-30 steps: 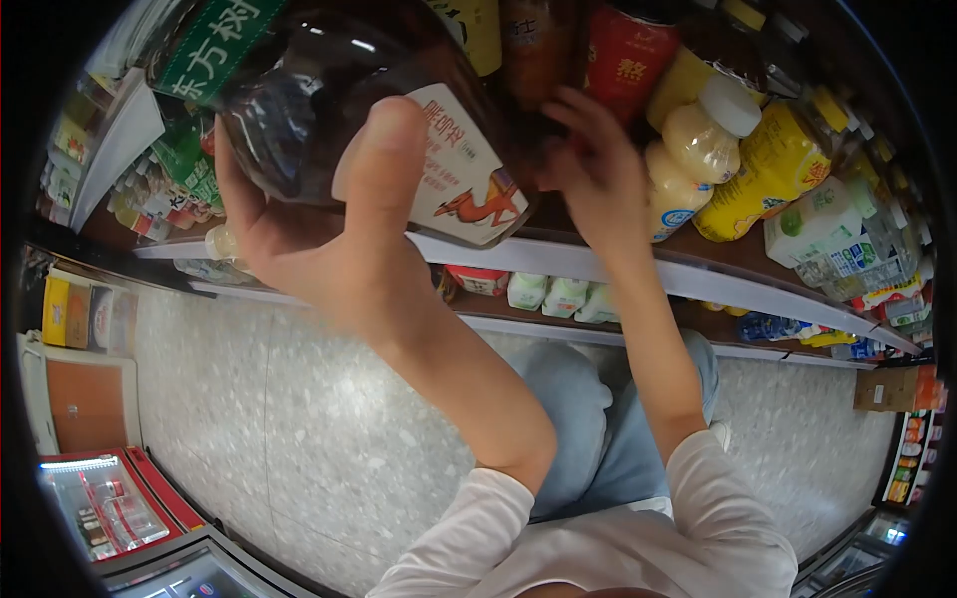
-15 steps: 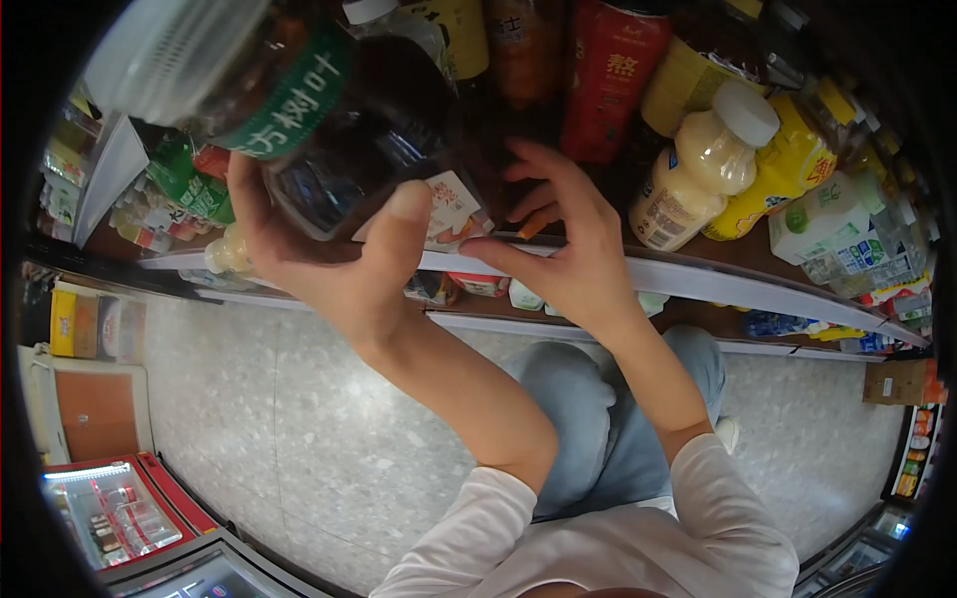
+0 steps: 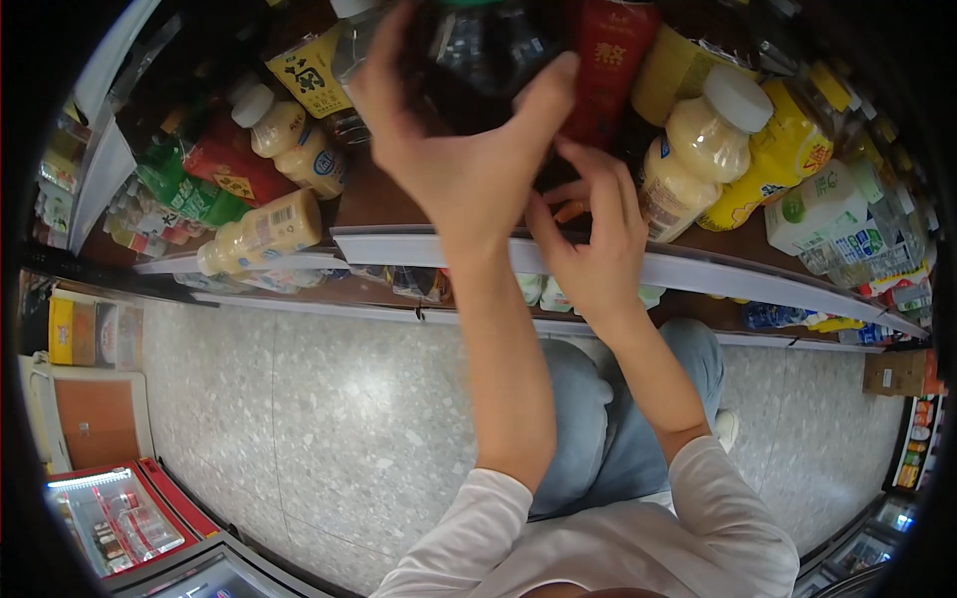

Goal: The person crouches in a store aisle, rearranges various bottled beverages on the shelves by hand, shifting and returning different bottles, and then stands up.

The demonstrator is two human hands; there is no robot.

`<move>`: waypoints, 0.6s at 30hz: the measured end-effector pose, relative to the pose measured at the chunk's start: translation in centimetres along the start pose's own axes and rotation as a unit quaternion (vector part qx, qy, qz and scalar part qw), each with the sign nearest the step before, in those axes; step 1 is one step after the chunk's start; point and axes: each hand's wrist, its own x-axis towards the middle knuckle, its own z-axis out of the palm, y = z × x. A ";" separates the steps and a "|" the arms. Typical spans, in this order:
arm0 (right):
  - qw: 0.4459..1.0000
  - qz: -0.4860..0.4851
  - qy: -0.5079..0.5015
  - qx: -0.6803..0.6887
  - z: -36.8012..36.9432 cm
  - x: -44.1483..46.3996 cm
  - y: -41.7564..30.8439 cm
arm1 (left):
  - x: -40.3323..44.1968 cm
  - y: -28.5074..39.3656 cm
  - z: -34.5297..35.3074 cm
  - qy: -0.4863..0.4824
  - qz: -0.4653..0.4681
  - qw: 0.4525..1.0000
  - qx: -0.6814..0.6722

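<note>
My left hand is wrapped round the lower part of a large dark tea bottle, fingers on one side and thumb on the other. The bottle's top runs out of view. Just right of it, at the shelf's front edge, my right hand has its fingers curled but apart, with nothing clearly held. Its fingertips are near the foot of a red bottle. On its other side stands a cream-coloured bottle with a white cap.
A cream-coloured bottle lies on its side at the shelf's left. Behind it are a green bottle and a yellow-labelled bottle. The pale shelf edge runs across below my hands. A box stands far right.
My left hand has carried the tea bottle right and further back over the shelf, uncovering the bottles at left. My right hand has shifted slightly right, and the white label card is out of sight.
</note>
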 end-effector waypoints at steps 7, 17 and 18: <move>1.000 -0.018 -0.021 0.000 -0.5 -0.4 0.5 | -0.4 0.3 1.0 -0.045 -0.028 0.998 0.018; 0.989 0.032 -0.131 -0.063 0.1 0.2 -0.4 | 0.5 4.2 -0.1 -0.128 -0.137 0.965 0.183; 0.986 0.023 -0.144 -0.080 0.3 0.3 -0.5 | 0.4 3.4 -0.3 -0.127 -0.137 0.965 0.182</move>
